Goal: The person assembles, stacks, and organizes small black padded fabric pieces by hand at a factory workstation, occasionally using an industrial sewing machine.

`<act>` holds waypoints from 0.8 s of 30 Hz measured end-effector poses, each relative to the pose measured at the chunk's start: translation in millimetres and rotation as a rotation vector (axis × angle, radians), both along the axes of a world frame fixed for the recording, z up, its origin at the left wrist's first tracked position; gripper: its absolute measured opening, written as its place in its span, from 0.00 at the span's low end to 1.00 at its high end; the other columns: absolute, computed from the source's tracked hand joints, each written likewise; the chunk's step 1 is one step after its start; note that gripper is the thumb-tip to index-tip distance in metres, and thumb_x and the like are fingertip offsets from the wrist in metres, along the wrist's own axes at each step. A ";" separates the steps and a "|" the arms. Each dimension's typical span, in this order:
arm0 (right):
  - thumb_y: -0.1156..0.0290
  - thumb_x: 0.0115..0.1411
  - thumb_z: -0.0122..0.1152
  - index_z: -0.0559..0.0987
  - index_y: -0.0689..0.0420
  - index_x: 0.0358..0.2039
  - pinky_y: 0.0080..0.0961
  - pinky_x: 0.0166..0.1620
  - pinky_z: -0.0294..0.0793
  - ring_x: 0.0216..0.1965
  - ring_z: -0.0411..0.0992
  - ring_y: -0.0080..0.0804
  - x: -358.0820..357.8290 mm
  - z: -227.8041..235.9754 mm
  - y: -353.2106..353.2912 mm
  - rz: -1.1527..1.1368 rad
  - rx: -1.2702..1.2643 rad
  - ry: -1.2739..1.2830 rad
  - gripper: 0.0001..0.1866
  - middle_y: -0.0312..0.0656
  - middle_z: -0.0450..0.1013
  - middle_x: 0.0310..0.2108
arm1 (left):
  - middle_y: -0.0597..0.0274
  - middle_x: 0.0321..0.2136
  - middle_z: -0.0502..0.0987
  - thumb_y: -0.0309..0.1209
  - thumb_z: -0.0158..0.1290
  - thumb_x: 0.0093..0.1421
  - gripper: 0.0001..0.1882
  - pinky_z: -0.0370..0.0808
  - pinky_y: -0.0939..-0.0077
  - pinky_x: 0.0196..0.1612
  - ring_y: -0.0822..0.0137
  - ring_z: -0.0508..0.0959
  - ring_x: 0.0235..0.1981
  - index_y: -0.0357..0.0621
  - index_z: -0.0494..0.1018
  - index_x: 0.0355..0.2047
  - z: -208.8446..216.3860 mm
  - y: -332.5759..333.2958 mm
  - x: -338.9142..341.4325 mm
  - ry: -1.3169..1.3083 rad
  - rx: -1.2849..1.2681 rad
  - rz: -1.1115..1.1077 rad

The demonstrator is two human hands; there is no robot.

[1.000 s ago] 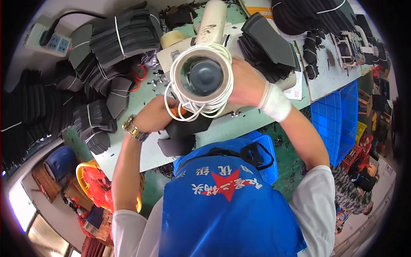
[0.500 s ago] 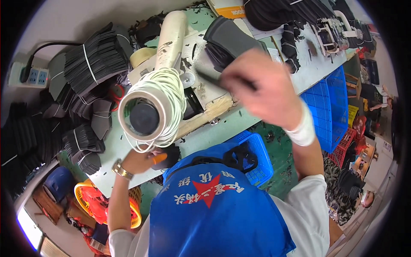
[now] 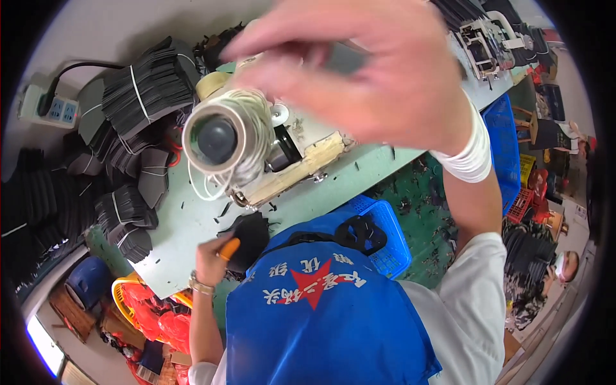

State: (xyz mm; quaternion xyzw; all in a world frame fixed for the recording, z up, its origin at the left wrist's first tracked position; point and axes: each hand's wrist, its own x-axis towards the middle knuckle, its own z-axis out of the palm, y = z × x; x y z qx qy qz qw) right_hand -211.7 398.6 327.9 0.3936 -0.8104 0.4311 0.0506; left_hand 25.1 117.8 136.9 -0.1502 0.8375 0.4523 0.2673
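Observation:
My right hand [image 3: 378,77] is large and motion-blurred over the machine, its thumb and fingers apart with nothing seen between them. White bands [image 3: 473,151] circle that wrist. Past the fingertips, many white elastic bands [image 3: 253,138] hang around the pale round end of the machine [image 3: 192,138], which has a dark disc inside. Low at the table's front edge, my left hand [image 3: 210,262] grips a black fabric piece [image 3: 250,239]. An orange cover or tip [image 3: 229,249] shows at its thumb. Part of the machine lies hidden behind my right hand.
Banded stacks of black pieces [image 3: 138,96] crowd the left, near a wall socket [image 3: 61,110]. A blue basket [image 3: 388,253] stands before the table [image 3: 183,234], another blue crate [image 3: 504,144] to the right. An orange basket [image 3: 120,298] holds red bags. Further right sits another machine [image 3: 481,48].
My right hand has swept up and left toward the bands, and the dark strip in it no longer shows. My left hand has drawn nearer my body, bringing the black fabric piece into fuller view.

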 end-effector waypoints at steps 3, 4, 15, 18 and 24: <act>0.66 0.54 0.59 0.75 0.62 0.21 0.35 0.31 0.72 0.26 0.70 0.44 -7.8 10.0 -16.0 0.340 0.027 0.089 0.12 0.47 0.67 0.20 | 0.58 0.28 0.80 0.30 0.59 0.54 0.14 0.72 0.81 0.35 0.74 0.75 0.30 0.30 0.78 0.37 8.9 -6.3 -32.6 0.121 0.260 0.094; 0.66 0.53 0.60 0.76 0.62 0.20 0.35 0.31 0.72 0.26 0.70 0.43 -7.0 12.5 -19.1 0.344 0.028 0.082 0.12 0.47 0.68 0.20 | 0.60 0.29 0.79 0.29 0.58 0.55 0.15 0.71 0.83 0.36 0.75 0.75 0.30 0.31 0.77 0.40 1.7 -11.5 -38.8 0.087 0.410 0.119; 0.71 0.51 0.62 0.78 0.62 0.24 0.27 0.31 0.71 0.26 0.71 0.34 10.4 4.4 -2.5 0.178 -0.069 -0.030 0.07 0.43 0.71 0.21 | 0.60 0.27 0.80 0.31 0.57 0.56 0.12 0.72 0.79 0.35 0.77 0.74 0.28 0.33 0.77 0.35 25.0 31.8 -110.0 0.105 0.336 -0.096; 0.72 0.52 0.62 0.78 0.62 0.26 0.24 0.31 0.71 0.26 0.71 0.31 17.8 5.6 35.3 0.110 -0.131 -0.064 0.06 0.43 0.72 0.22 | 0.58 0.26 0.80 0.32 0.57 0.57 0.12 0.72 0.77 0.33 0.76 0.75 0.27 0.33 0.77 0.34 -1.2 25.5 -120.0 0.178 0.348 -0.180; 0.75 0.53 0.62 0.79 0.62 0.30 0.19 0.30 0.70 0.27 0.71 0.25 24.9 -7.6 48.6 -0.043 -0.183 -0.134 0.05 0.41 0.74 0.24 | 0.62 0.27 0.80 0.32 0.56 0.58 0.13 0.72 0.77 0.34 0.77 0.74 0.28 0.35 0.77 0.38 22.3 28.9 -138.3 0.114 0.366 -0.224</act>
